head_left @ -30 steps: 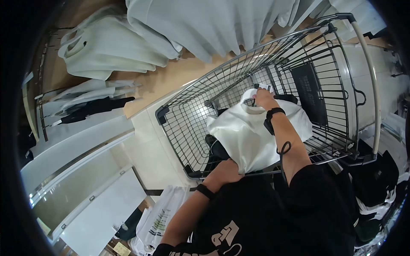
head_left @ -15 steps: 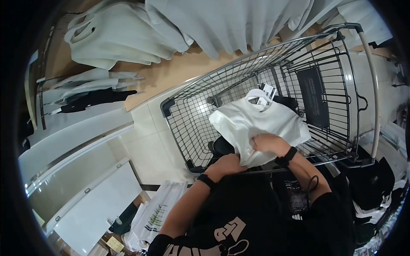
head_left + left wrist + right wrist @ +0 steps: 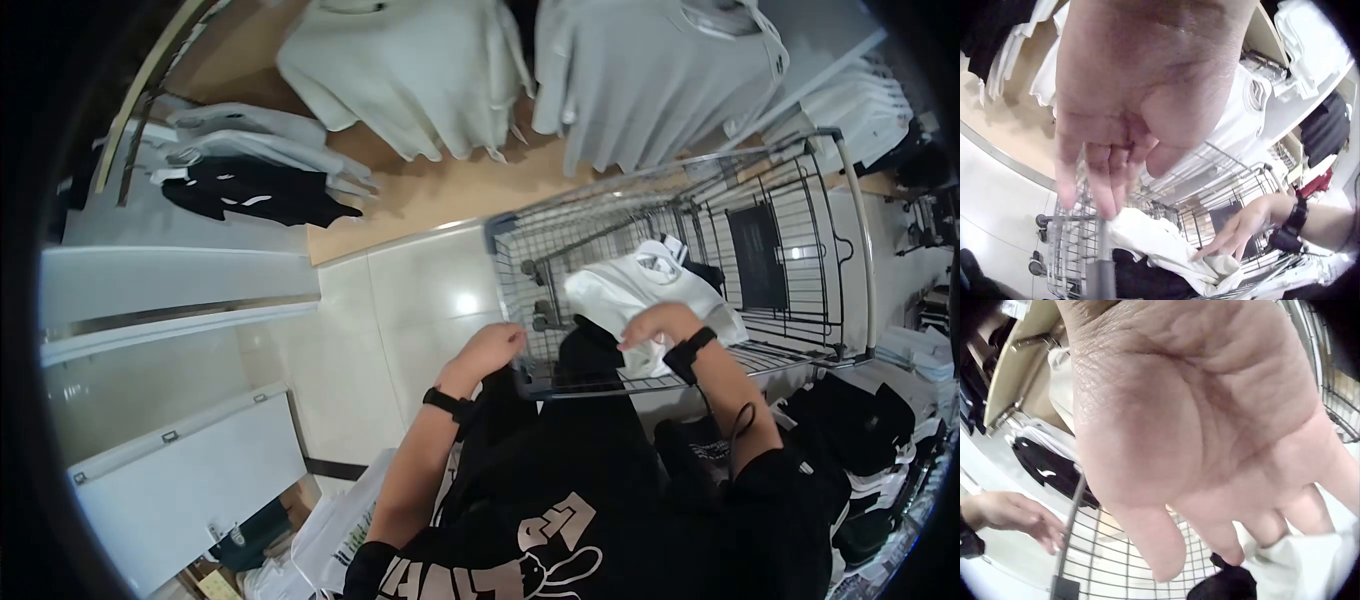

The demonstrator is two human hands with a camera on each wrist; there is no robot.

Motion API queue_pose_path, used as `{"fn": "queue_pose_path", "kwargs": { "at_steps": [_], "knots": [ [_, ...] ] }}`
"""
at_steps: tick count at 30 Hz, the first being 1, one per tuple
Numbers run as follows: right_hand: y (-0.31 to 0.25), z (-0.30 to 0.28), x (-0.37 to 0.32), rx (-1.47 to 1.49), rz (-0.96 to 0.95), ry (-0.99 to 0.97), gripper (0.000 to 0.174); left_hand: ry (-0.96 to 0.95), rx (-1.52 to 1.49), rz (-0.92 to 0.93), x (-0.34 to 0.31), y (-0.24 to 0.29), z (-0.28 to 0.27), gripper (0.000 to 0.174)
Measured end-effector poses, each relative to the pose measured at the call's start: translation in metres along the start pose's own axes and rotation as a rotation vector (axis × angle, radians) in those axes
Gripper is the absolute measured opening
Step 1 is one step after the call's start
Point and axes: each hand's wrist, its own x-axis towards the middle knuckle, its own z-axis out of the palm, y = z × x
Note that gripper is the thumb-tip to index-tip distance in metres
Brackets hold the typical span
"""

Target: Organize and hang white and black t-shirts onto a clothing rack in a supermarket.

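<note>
A white T-shirt lies spread in the wire shopping cart, its hanger and tag at the neckline. My right hand is over the shirt's lower part; in the right wrist view its fingers extend loosely, with fingertips close to the white cloth. My left hand hovers at the cart's near left corner, holding nothing. Its fingers hang relaxed in the left wrist view, over the wire side. A black item lies in the cart beside the shirt.
Light tops hang along the far side above a wooden base. Black and white garments hang at the left over a white shelf. Folded black clothes lie right of my body. Tiled floor shows left of the cart.
My right hand moved from the shirt's collar down to its lower part. My left hand let go of the shirt's hem and moved left to the cart's corner. The view shifted.
</note>
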Motion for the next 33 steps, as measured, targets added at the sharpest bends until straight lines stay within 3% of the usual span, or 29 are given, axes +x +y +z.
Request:
{"fn": "queue_pose_path", "kwargs": {
  "at_steps": [2,4,6,7,8,10,12,13,14,15,16,17,18,19,21,22,25,28,31,33],
  "knots": [
    [-0.009,0.045,-0.015,0.049,-0.23,0.402,0.058,-0.115,-0.293,-0.088,-0.039,-0.042,-0.017,0.032],
    [-0.048,0.058,0.023,-0.169,0.185,0.284,0.051,-0.103,-0.001,0.001,-0.084,-0.086,-0.035,0.03],
    [-0.044,0.072,0.063,-0.177,0.222,0.309,0.055,-0.011,-0.063,0.02,-0.138,-0.135,-0.048,0.03],
    [-0.046,0.074,0.068,-0.159,0.327,0.446,0.055,0.032,-0.068,0.0,-0.162,-0.158,-0.054,0.03],
    [-0.057,0.073,0.075,-0.128,0.427,0.58,0.054,0.048,-0.242,-0.19,-0.188,-0.182,-0.058,0.03],
    [-0.122,0.053,0.039,0.197,0.53,0.611,0.047,0.087,-0.437,-0.458,-0.238,-0.232,-0.065,0.031],
    [-0.109,0.04,0.052,0.625,-0.002,0.853,0.037,0.141,-0.341,-0.561,-0.28,-0.289,-0.057,0.032],
    [-0.092,0.014,0.065,0.527,-0.15,0.813,0.035,0.162,-0.225,-0.58,-0.3,-0.32,-0.046,0.034],
    [-0.085,-0.005,0.082,0.076,-0.13,1.069,0.033,0.197,-0.161,-0.626,-0.316,-0.343,-0.035,0.034],
    [-0.155,-0.023,0.033,-0.262,-0.095,1.104,0.031,0.247,-0.263,-0.691,-0.33,-0.352,-0.03,0.032],
    [-0.191,-0.039,0.018,-0.336,-0.147,1.289,0.029,0.203,-0.302,-0.773,-0.336,-0.366,-0.022,0.03],
    [-0.242,-0.052,-0.007,-0.067,-0.166,1.366,0.024,0.114,-0.237,-0.599,-0.347,-0.398,-0.003,0.026],
    [-0.279,-0.07,-0.026,-0.082,-0.242,1.398,0.022,0.018,-0.454,-0.826,-0.34,-0.394,-0.007,0.025],
    [-0.312,-0.089,-0.042,-0.094,-0.316,1.429,0.02,-0.027,-0.535,-0.93,-0.334,-0.387,-0.012,0.026],
    [-0.375,-0.123,-0.069,-0.099,-0.429,1.566,0.019,-0.052,-0.564,-0.877,-0.321,-0.355,-0.042,0.028],
    [-0.401,-0.144,-0.079,-0.081,-0.483,1.636,0.019,-0.056,-0.564,-0.811,-0.311,-0.365,-0.042,0.029],
    [-0.457,-0.231,-0.089,-0.079,-0.614,1.898,0.018,0.068,-0.657,-0.71,-0.276,-0.338,-0.091,0.029],
    [-0.505,-0.31,-0.091,-0.122,-0.717,1.99,0.022,0.134,-0.722,-0.668,-0.237,-0.347,-0.124,0.03],
    [-0.537,-0.372,-0.077,-0.203,-0.977,2.03,0.037,0.147,-0.697,-0.712,-0.2,-0.364,-0.151,0.031],
    [-0.551,-0.408,-0.072,-0.128,-0.618,1.83,0.056,0.007,-0.636,-0.816,-0.176,-0.356,-0.179,0.032]
  ]
}}
